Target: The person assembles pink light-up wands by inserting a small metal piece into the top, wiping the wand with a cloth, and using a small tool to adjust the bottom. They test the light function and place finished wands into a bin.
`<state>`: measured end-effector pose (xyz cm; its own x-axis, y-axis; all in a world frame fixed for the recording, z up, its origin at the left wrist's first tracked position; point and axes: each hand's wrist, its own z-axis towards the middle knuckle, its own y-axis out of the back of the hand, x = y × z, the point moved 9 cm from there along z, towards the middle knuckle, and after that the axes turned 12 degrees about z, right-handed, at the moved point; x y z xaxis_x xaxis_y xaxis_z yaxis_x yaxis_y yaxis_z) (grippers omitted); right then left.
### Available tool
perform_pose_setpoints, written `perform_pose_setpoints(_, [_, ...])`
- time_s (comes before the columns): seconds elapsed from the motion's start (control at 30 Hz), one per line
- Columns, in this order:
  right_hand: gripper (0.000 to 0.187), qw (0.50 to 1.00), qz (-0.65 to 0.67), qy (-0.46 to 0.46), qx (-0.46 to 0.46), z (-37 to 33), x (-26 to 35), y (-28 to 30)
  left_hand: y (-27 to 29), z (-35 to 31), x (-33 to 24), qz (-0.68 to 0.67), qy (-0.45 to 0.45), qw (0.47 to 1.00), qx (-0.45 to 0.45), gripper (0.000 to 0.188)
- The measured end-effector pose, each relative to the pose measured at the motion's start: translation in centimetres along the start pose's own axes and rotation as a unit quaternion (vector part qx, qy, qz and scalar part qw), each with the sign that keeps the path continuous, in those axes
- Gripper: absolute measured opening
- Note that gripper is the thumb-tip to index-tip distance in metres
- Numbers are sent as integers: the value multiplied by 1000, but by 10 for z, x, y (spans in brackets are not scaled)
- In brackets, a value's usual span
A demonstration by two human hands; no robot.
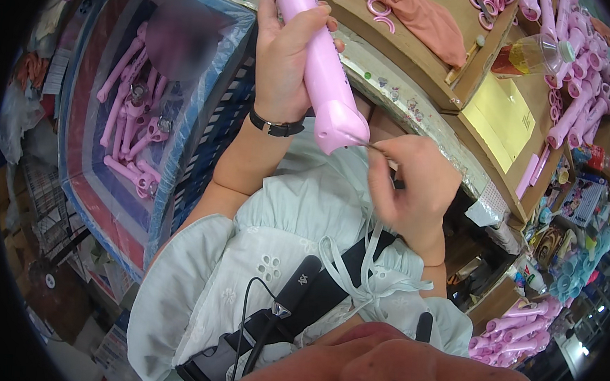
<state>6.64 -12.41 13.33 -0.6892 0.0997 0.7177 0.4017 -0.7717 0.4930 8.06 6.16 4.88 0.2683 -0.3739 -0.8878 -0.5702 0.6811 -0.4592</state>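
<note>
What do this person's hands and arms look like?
The left hand and right hand wear no gloves. A black strap with a metal buckle circles the left wrist; none shows on the right. Pale mint sleeves leave the forearms bare.

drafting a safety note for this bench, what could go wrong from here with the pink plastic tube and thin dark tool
The thin dark tool in the right hand might slip and scratch the pink plastic tube.

Only the left hand visibly grips the tube, so it could twist under a push.
</note>
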Motion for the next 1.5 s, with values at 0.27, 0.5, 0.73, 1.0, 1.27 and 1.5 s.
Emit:
perform_pose_setpoints(0.27, [11,983,139,-111,-51,-5,-31,1,3,0,1,-1,14,1000,1,48])
perform_pose_setpoints(0.5, [18,858,494,-137,-37,-18,-39,-43,2,-12,-6,-36,-7,998,-43,48])
perform_pose_setpoints(0.73, [19,883,458,-94,-39,-11,-37,-42,-29,-59,11,-142,178,962,148,43])
perform_pose_setpoints(1.0, [27,987,140,66,-37,22,-12,-1,-20,-60,12,-182,193,961,79,32])
perform_pose_setpoints(1.27, [28,981,146,120,36,31,8,-11,-20,-61,13,-201,201,955,91,31])
perform_pose_setpoints(1.5, [27,984,103,145,27,34,15,-10,-17,-60,13,-194,204,956,78,30])
